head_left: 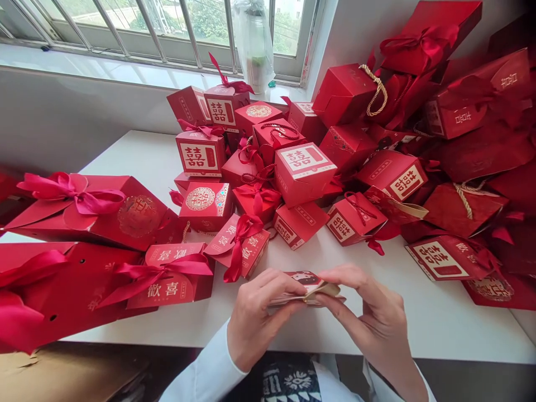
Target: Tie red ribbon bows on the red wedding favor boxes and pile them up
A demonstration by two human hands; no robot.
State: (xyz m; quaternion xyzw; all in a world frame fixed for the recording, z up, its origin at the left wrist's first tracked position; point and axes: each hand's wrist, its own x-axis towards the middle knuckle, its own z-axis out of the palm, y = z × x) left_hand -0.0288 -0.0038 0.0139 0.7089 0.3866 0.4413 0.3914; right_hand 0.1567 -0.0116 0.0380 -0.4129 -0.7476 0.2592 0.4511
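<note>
Near the front edge of the white table (pixel 188 329), both of my hands are on a small red gift box (pixel 302 277) with a printed top. A beige ribbon (pixel 325 290) lies bunched across it in a bow-like fold. My left hand (pixel 260 312) is closed, thumb and fingers pinching the ribbon's left part at the box. From the other side, my right hand (pixel 371 312) pinches the ribbon's right loop between thumb and fingertips. My fingers hide most of the box and the middle of the ribbon.
Red gift boxes with bows are piled across the back; one pale-topped box (pixel 305 166) sits mid-pile. Larger boxes (pixel 125 209) lie at left, and a dark red heap (pixel 481 139) rises at right. A bagged jar (pixel 256 56) stands on the windowsill.
</note>
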